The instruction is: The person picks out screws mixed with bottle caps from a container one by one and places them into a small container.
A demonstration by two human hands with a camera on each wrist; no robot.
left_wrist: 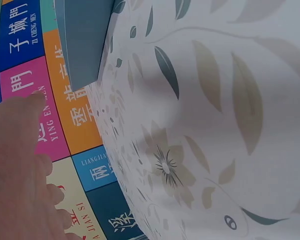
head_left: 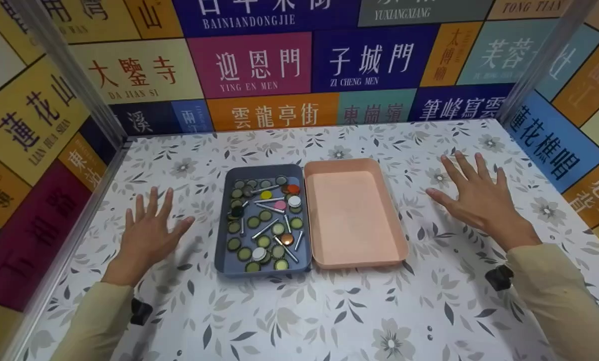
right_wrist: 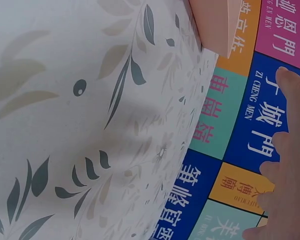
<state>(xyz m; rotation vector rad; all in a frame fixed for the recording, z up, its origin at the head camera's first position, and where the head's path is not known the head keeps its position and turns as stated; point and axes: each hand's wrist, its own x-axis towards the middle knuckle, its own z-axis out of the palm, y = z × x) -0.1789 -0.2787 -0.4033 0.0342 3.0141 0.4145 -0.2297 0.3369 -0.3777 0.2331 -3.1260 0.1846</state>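
Left of a blue-grey tray (head_left: 220, 250), the left hand (head_left: 148, 235) is spread with its fingers pointing away from the body, holding nothing. The right hand (head_left: 479, 203) has its fingers spread too, to the right of a pink tray (head_left: 357, 215), and nothing is in it. Inside the blue-grey tray lie many bottle caps (head_left: 263, 216), mostly dull gold, mixed with several silver screws or bolts (head_left: 265, 228). A few caps are coloured, among them an orange cap (head_left: 292, 189) and a pink cap (head_left: 279, 205). The pink tray shows a bare floor.
The two trays stand side by side on a table covered with a floral cloth (head_left: 349, 311). Walls with coloured sign panels (head_left: 259, 65) enclose the back and both sides. A dark wrist device (head_left: 500, 277) sits at the right cuff, another (head_left: 141, 311) at the left.
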